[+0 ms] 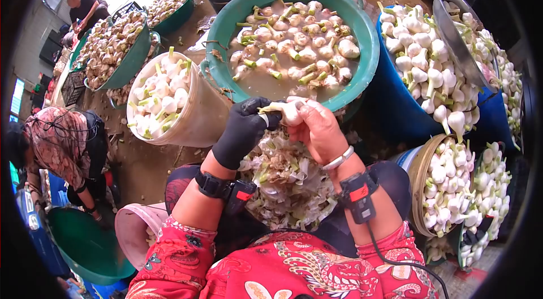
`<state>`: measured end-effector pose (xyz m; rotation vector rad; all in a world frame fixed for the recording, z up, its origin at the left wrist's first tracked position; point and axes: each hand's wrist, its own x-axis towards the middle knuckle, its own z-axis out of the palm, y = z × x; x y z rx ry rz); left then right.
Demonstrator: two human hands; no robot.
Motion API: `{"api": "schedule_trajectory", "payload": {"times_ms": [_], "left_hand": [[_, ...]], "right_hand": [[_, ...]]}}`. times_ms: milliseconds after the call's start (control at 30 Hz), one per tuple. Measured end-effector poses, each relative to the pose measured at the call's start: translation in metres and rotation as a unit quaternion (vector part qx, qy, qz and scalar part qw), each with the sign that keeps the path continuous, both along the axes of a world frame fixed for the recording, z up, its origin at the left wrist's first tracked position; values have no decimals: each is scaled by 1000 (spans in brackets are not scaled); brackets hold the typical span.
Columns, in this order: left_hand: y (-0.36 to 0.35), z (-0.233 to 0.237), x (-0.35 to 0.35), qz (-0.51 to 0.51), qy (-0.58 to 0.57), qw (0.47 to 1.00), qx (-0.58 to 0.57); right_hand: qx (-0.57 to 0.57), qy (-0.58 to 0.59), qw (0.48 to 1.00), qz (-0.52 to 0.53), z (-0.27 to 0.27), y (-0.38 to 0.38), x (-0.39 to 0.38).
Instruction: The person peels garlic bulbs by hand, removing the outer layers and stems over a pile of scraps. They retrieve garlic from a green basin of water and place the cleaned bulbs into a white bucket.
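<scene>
My left hand point(243, 132), in a black glove, is closed round the green stem of a garlic bulb point(290, 113). The bare fingers of my right hand point(321, 131) pinch the same bulb from the other side. Both hands are just beyond a heap of peeled garlic skins point(288, 186) between my knees. Past my hands stands a green tub point(370, 39) of murky water with many stemmed garlic bulbs floating in it.
At the left stand a white bucket point(195, 109) of clean bulbs and a pink bucket point(133, 231). Blue barrels point(390, 92) and another bucket point(421, 186) of garlic stand right. A person point(62, 141) bends over a green basin point(85, 248); another person point(87, 8) is farther back.
</scene>
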<state>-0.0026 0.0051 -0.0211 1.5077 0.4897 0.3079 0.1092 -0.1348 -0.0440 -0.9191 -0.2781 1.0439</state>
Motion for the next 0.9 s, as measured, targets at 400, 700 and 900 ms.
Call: {"api": "schedule_trajectory", "payload": {"times_ms": [400,700,900], "left_hand": [[0,6,-2,-39,-16,998,-47],[10,2,-10,-94,-49,976,189],[1,19,-9,35,-13,991,-126]], "right_hand": [[-92,194,966,142,13,-10,11],[-30,119,962,245,17,-9,7],[-15,77,984,158,20,-8,9]]}}
